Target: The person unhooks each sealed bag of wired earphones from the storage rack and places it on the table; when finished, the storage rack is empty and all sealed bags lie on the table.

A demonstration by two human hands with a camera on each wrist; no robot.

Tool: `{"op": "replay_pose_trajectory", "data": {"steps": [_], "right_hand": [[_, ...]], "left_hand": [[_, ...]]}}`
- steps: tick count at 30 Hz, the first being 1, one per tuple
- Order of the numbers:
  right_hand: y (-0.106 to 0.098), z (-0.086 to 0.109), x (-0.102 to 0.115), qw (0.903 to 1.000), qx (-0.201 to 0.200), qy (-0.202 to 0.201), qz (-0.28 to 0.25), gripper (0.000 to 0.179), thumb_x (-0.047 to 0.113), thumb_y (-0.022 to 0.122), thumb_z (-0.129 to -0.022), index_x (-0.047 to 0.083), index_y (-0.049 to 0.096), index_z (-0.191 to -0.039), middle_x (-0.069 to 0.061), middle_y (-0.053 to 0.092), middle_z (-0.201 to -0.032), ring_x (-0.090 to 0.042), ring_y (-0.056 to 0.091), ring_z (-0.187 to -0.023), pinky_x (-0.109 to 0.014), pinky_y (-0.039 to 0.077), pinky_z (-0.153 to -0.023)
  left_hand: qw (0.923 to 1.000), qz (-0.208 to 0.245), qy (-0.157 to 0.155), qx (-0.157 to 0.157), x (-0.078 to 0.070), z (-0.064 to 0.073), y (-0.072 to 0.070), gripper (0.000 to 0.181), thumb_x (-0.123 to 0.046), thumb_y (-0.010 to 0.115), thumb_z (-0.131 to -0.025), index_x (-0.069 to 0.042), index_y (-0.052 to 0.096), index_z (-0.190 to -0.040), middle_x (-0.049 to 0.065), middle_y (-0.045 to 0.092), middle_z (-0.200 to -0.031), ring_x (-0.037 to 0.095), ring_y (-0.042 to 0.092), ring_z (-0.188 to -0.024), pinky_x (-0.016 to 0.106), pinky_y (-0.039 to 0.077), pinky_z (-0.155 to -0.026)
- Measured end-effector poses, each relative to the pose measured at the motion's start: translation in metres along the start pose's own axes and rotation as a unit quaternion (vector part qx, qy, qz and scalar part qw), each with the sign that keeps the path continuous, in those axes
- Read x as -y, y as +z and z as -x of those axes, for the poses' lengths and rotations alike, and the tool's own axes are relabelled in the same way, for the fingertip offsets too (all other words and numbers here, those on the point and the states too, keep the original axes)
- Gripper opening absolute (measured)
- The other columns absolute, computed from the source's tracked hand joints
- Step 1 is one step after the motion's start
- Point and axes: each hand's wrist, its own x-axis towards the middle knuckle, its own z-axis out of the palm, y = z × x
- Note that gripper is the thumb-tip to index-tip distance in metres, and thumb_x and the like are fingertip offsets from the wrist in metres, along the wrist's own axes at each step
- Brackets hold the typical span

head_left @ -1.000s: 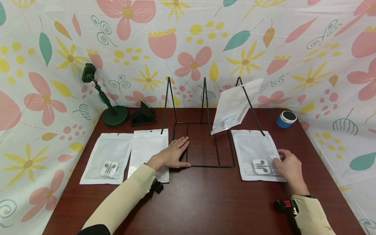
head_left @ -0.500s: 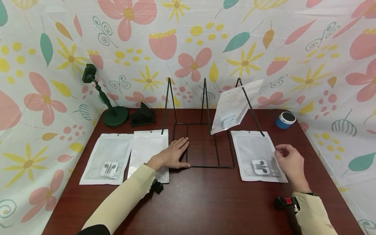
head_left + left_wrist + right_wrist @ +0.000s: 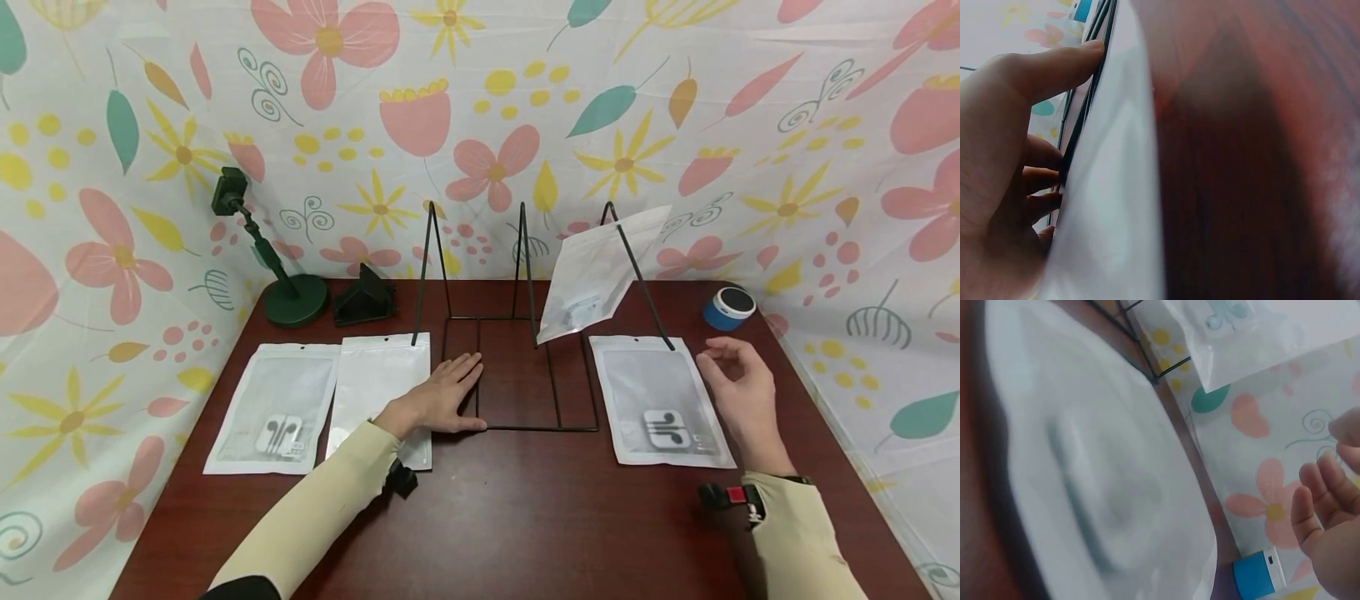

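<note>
Fingers (image 3: 459,365) of the left hand (image 3: 437,400) lay straight on the wire rack (image 3: 540,429)

We saw those left fingers slightly parted over the left end of the black base, the thumb set apart along the front bar; they gripped nothing. In the left wrist view, the thumb tip met dark wire.

Our right hand (image 3: 744,400) had nothing in its hold. Its fingers were loosely bent, the thumb near the forefinger, and it was just beside the upper right edge of the right-hand bag (image 3: 637,383). That bag lay flat on the tabletop (image 3: 510,525), right of the rack, with white earphones (image 3: 667,427) in its lower part.

We had a tilted bag (image 3: 592,267) in the rack, behind the front leg of the right-hand upright, a small packet at its bottom. On our left, an outer bag (image 3: 296,383) with earphones inside lay side by side with a plain white bag (image 3: 375,371), which our left forearm partly crossed.

Behind these we saw a green stand (image 3: 295,302), a black angular holder (image 3: 365,298) next to it, and a blue and white cylinder (image 3: 727,312) at the far right, before a flowered cloth (image 3: 495,83).
</note>
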Motion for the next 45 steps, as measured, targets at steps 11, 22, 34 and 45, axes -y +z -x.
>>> {"op": "replay_pose_trajectory", "data": {"steps": [11, 22, 34, 45], "right_hand": [[0.008, -0.004, 0.028, 0.9864, 0.04, -0.089, -0.133, 0.047, -0.003, 0.065, -0.09, 0.002, 0.054, -0.135, -0.008, 0.064, -0.109, -0.004, 0.063, -0.101, -0.009, 0.046, -0.083], [0.035, -0.022, 0.013, 0.9661, 0.064, -0.085, -0.235, 0.049, -0.001, 0.064, -0.091, 0.006, 0.053, -0.138, -0.01, 0.063, -0.12, -0.01, 0.062, -0.111, -0.011, 0.047, -0.086], [0.06, -0.038, 0.02, 0.9267, 0.075, -0.064, -0.363, 0.048, -0.006, 0.062, -0.09, -0.002, 0.051, -0.137, -0.009, 0.063, -0.117, -0.011, 0.061, -0.107, -0.016, 0.051, -0.088], [0.077, -0.054, 0.02, 0.9205, 0.073, -0.039, -0.382, 0.054, -0.005, 0.065, -0.089, 0.002, 0.048, -0.139, -0.008, 0.059, -0.123, -0.014, 0.056, -0.116, -0.015, 0.047, -0.094]], "left_hand": [[1.0, 0.001, 0.001, 0.001, -0.001, 0.0, 0.001, 0.102, -0.069, 0.053, -0.087, -0.004, 0.016, -0.156, 0.012, 0.005, -0.165, 0.028, 0.005, -0.152, 0.048, 0.014, -0.121], [1.0, 0.002, 0.004, 0.0, -0.001, 0.0, -0.001, 0.101, -0.068, 0.054, -0.087, -0.003, 0.017, -0.156, 0.013, 0.005, -0.164, 0.03, 0.006, -0.152, 0.049, 0.015, -0.12], [1.0, -0.004, -0.004, 0.002, -0.001, 0.0, 0.0, 0.101, -0.069, 0.054, -0.087, -0.005, 0.016, -0.156, 0.011, 0.005, -0.165, 0.028, 0.005, -0.152, 0.048, 0.014, -0.121], [1.0, 0.004, -0.001, -0.006, -0.002, 0.001, 0.001, 0.101, -0.067, 0.055, -0.087, -0.004, 0.018, -0.156, 0.013, 0.007, -0.164, 0.028, 0.007, -0.152, 0.047, 0.014, -0.121]]}}
